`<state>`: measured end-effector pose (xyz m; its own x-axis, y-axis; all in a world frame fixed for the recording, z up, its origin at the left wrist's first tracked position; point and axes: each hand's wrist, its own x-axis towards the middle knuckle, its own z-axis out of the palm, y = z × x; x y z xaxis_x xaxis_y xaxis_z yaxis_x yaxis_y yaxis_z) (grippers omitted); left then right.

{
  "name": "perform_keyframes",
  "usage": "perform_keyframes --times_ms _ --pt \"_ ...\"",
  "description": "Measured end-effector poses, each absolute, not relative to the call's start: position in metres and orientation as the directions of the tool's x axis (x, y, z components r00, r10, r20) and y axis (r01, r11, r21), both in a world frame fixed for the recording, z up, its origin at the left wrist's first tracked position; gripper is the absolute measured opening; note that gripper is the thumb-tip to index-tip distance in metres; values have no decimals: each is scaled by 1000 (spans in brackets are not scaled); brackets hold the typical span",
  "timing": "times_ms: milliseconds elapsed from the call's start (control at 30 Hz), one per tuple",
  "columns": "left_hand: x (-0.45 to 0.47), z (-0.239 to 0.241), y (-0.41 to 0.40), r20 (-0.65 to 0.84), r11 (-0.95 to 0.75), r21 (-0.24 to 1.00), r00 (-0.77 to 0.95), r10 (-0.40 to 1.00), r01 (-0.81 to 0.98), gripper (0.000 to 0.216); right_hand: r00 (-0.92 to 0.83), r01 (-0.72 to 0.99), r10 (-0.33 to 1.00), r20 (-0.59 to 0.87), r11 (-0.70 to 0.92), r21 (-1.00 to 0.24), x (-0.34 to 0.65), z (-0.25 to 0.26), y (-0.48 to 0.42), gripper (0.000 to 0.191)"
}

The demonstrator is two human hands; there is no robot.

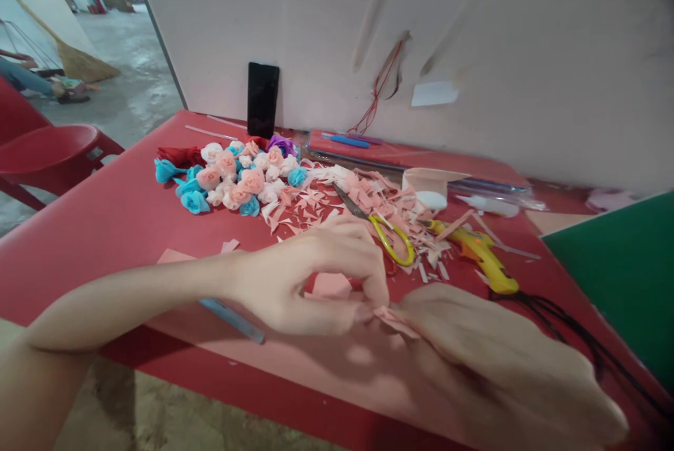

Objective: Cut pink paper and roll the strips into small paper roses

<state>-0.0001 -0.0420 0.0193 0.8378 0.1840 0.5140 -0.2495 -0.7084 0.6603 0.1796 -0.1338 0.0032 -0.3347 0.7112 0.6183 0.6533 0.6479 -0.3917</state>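
Observation:
Between my two hands is a small folded piece of pink paper (pixel 397 323). My left hand (pixel 310 275) pinches its left end between thumb and forefinger. My right hand (pixel 489 353) closes on its other end, with the fingertips partly hidden. Beneath both hands a large sheet of pink paper (pixel 337 360) lies on the red table (pixel 221 233). A blue pen (pixel 232 321) rests on that sheet by my left wrist. Just beyond my left fingers are scissors with yellow handles (pixel 392 240), lying on pink paper scraps (pixel 310 205).
Paper roses (pixel 250 180) in pink, white and blue are heaped at the back left, before a phone (pixel 262 100) leaning on the wall. A yellow glue gun (pixel 484 254) with a black cable lies at right, near a green board (pixel 621 282). A red chair (pixel 47 149) stands left.

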Motion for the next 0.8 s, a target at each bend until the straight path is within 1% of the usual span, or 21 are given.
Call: perform_keyframes --times_ms 67,133,233,300,367,467,567,700,800 --pt "0 17 -42 567 -767 598 799 200 -232 6 -275 539 737 618 650 -536 175 6 -132 29" --pt "1 12 -43 649 -843 502 728 219 -194 5 -193 464 793 579 593 -658 171 8 -131 32" --pt "5 4 -43 778 -930 343 594 203 -132 12 -145 435 856 497 506 -745 169 10 -130 24" --pt "6 0 -42 823 -960 267 538 180 -87 14 -122 429 895 428 437 -791 169 8 -130 21" --pt "6 -1 -42 847 -977 209 507 163 -35 11 -97 406 935 342 351 -844 169 6 -132 21" --pt "4 0 -43 861 -987 159 484 157 37 6 4 345 980 198 184 -920 167 3 -136 22" --pt "3 3 -44 862 -986 146 480 164 75 5 109 298 991 82 47 -954 163 3 -139 25" --pt "2 3 -45 862 -987 134 481 160 89 7 153 238 988 -17 -54 -970 159 4 -142 25" --pt "2 3 -45 870 -988 125 467 154 94 7 144 155 984 -106 -128 -980 160 4 -142 22"
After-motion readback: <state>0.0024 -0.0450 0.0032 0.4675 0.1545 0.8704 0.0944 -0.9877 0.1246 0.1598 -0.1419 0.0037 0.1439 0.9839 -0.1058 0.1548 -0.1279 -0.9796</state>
